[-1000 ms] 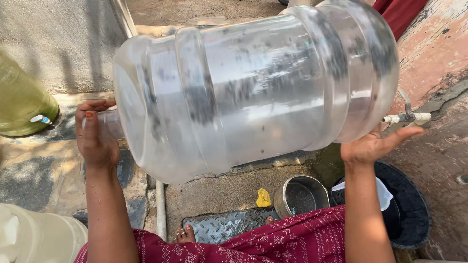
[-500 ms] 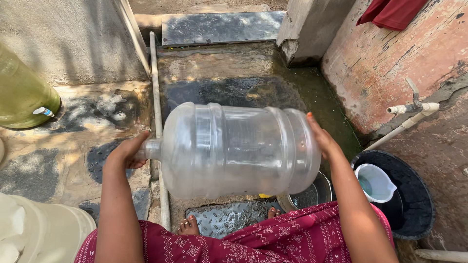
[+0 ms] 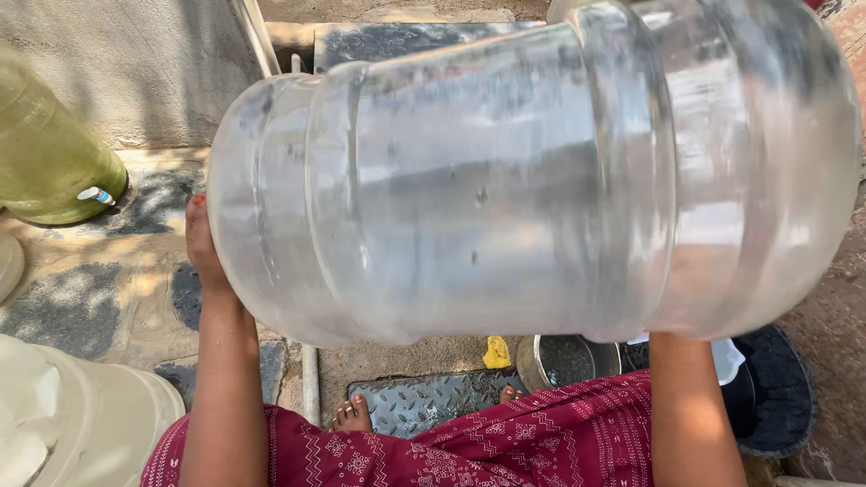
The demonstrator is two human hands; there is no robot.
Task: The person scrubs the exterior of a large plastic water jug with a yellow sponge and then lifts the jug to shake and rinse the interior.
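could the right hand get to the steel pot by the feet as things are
Probably not as things stand. The right hand is under the base end of the big clear jug, helping hold it up with the left hand. The steel pot sits low on the ground, below the jug.

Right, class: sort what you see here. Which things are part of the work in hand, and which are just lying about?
In use:
- clear water jug, held on its side
- left hand at its neck end
- right hand, hidden behind its base

Lying about:
- green jug
- steel pot
- yellow scrap
- black tub
- cream container
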